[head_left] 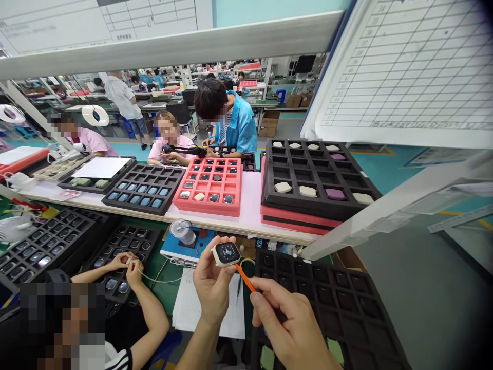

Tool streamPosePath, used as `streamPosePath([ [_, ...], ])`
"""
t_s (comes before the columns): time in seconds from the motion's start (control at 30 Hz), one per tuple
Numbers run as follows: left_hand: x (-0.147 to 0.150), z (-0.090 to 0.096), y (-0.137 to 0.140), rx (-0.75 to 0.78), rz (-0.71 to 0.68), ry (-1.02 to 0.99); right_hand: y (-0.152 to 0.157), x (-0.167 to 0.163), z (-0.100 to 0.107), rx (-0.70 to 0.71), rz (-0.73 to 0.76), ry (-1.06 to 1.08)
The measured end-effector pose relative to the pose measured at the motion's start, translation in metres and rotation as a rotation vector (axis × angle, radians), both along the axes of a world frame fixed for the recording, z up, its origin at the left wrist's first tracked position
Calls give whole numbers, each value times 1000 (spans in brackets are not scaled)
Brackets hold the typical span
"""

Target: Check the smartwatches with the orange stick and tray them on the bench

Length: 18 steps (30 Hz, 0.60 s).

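Observation:
My left hand holds up a small white smartwatch body with a dark square screen, pinched between thumb and fingers. My right hand grips a thin orange stick tool whose tip touches the watch's lower right edge. Both hands hover over a white paper sheet and the left edge of an empty black foam tray.
A co-worker's hands at my left work over black trays of watch bodies. On the raised shelf stand a red tray, black trays and a stacked black tray. Other people sit across. A chart board hangs at right.

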<state>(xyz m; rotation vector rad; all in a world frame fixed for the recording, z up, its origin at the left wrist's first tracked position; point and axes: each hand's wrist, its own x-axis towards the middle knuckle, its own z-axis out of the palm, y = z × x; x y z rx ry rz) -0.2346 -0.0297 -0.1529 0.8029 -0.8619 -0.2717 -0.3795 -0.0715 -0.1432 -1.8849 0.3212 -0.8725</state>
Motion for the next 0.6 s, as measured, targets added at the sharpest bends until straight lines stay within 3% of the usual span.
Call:
streamPosePath([
  [0.47,2,-13,-10,82,44,-103,-12,-4,-9,111,-35,48],
  [0.53,6,-6,-24,106,48,-121,-18,-9,-13,131,-56,28],
  [0.6,15,8,-56,135,36,-154,-26,-15,-21,183,-115,25],
])
